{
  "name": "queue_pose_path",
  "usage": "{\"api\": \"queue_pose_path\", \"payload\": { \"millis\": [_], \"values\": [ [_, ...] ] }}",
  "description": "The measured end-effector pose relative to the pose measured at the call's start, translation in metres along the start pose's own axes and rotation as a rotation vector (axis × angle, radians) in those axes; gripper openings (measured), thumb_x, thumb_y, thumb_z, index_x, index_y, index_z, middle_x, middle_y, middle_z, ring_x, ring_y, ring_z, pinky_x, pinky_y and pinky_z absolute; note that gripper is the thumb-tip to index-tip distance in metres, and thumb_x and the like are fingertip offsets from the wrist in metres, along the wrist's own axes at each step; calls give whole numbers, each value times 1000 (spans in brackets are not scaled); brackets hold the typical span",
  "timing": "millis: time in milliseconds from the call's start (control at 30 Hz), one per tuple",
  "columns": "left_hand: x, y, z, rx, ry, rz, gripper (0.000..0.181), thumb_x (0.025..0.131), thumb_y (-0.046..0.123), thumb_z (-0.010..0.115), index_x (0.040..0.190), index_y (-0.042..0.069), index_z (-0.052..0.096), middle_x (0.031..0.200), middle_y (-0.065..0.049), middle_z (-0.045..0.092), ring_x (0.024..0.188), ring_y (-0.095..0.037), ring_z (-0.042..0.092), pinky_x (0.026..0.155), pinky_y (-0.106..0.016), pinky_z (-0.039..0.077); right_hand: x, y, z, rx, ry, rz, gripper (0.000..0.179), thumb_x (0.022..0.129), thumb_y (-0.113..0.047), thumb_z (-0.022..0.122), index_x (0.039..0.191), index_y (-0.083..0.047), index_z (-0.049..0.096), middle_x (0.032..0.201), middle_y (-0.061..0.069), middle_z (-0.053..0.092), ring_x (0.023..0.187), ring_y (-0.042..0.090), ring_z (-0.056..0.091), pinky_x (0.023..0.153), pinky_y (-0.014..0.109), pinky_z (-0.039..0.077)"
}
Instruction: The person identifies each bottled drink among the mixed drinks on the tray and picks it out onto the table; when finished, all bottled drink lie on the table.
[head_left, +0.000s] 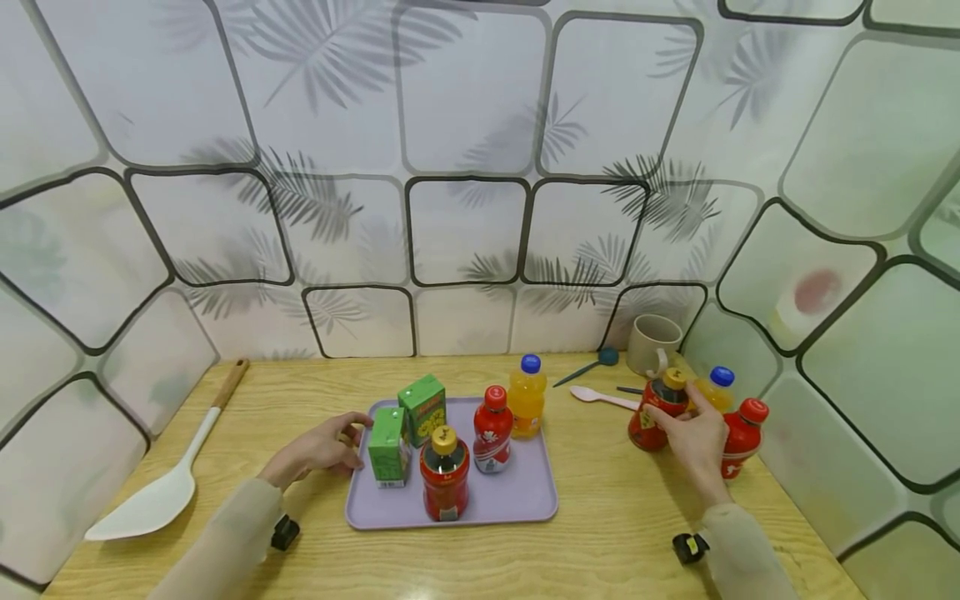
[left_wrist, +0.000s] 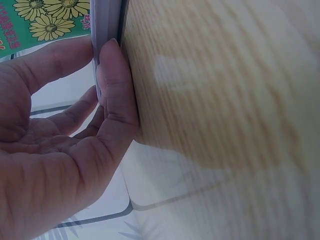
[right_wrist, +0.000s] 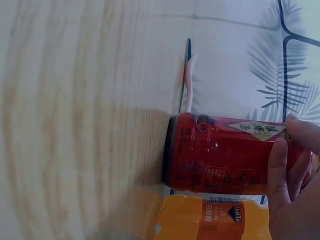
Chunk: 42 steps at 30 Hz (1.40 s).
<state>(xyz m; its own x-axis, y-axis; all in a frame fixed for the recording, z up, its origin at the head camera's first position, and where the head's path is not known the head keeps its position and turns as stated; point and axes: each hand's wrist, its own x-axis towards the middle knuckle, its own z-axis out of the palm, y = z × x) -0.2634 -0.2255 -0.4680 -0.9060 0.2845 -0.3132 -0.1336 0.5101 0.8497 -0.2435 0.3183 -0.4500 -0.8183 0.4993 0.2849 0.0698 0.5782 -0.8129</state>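
My left hand [head_left: 327, 450] is at the left edge of a lilac tray [head_left: 510, 503]; thumb and fingers [left_wrist: 117, 85] pinch its rim in the left wrist view. On the tray stand two green drink cartons [head_left: 388, 450], a dark-red bottle with a yellow cap [head_left: 446, 479], a red bottle with a red cap [head_left: 492, 433] and an orange soda bottle [head_left: 527, 396]. Over on the right, my right hand [head_left: 697, 433] grips the upper part of another yellow-capped dark-red bottle [right_wrist: 225, 155]. Whether its base touches the table I cannot tell.
Beside the right hand are a second orange soda bottle [right_wrist: 215, 220] and a red-capped bottle [head_left: 742, 437]. Behind stand a beige mug [head_left: 651, 343], a pink spoon [head_left: 600, 397] and a dark ladle-like spoon [head_left: 607, 357]. A white spatula [head_left: 153, 500] lies far left.
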Motion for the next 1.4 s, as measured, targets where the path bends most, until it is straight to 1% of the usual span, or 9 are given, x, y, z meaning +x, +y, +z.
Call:
{"api": "queue_pose_path", "payload": {
  "millis": [200, 300, 400, 533, 833, 1100, 1267, 1333, 1400],
  "values": [
    [1, -1, 0, 0, 0, 3, 64, 75, -8, 67, 135, 2, 46, 107, -16, 46, 87, -23, 53, 67, -33, 55, 0, -2, 0, 6, 29, 5, 76, 79, -30, 82, 145, -13, 49, 78, 3, 64, 61, 0, 48, 55, 14, 41],
    [1, -1, 0, -3, -9, 10, 64, 76, -7, 67, 135, 2, 45, 106, -16, 46, 87, -23, 53, 67, -33, 55, 1, -2, 1, 15, 42, -4, 75, 79, -28, 82, 144, -13, 49, 75, 3, 62, 61, -3, 48, 58, 10, 39],
    [0, -1, -1, 6, -17, 22, 65, 76, -7, 67, 136, 1, 43, 107, -17, 46, 87, -23, 53, 67, -34, 55, 1, -3, 1, 35, 48, -18, 75, 80, -23, 81, 146, -15, 47, 104, 9, 69, 62, -4, 47, 58, 10, 40],
    [0, -1, -1, 5, -14, 23, 65, 77, -8, 66, 137, 1, 43, 107, -17, 46, 86, -23, 53, 67, -35, 55, 1, -4, 2, 68, 47, -30, 76, 81, -19, 80, 148, -19, 44, 141, 9, 56, 65, -5, 46, 58, 9, 40],
    [0, -1, 0, -15, -14, 14, 65, 75, -9, 67, 135, 1, 45, 107, -17, 46, 85, -23, 54, 67, -33, 55, -1, -6, 1, 113, 60, -40, 73, 82, -17, 79, 147, -20, 47, 140, 9, 57, 65, -6, 47, 59, 8, 40],
    [0, 2, -1, -20, -12, -3, 65, 75, -9, 67, 135, 2, 45, 108, -17, 46, 85, -23, 54, 67, -33, 56, -3, -9, 0, 265, 136, -34, 58, 81, -13, 79, 136, -18, 59, 130, 3, 61, 71, -8, 54, 59, 6, 46],
    [-1, 3, -1, -11, -15, 7, 64, 76, -10, 67, 135, 1, 45, 107, -17, 46, 86, -23, 53, 67, -34, 55, -13, -22, -2, 399, 212, -122, 39, 82, -3, 75, 120, 1, 66, 103, -5, 58, 74, -4, 56, 57, 7, 47],
    [-1, 3, -1, -11, -16, 11, 65, 76, -10, 67, 135, 1, 44, 107, -17, 45, 85, -23, 53, 66, -34, 55, -19, -32, -3, 436, 214, -160, 31, 83, -1, 73, 113, 6, 67, 96, -7, 62, 74, -1, 58, 60, 8, 49],
    [-2, 2, 0, -12, -15, 12, 65, 75, -10, 67, 135, 1, 44, 107, -17, 46, 85, -23, 53, 66, -34, 55, -24, -39, -3, 479, 176, -166, 25, 85, -1, 71, 108, 9, 68, 89, -9, 66, 73, 2, 60, 61, 10, 51]
  ]
}}
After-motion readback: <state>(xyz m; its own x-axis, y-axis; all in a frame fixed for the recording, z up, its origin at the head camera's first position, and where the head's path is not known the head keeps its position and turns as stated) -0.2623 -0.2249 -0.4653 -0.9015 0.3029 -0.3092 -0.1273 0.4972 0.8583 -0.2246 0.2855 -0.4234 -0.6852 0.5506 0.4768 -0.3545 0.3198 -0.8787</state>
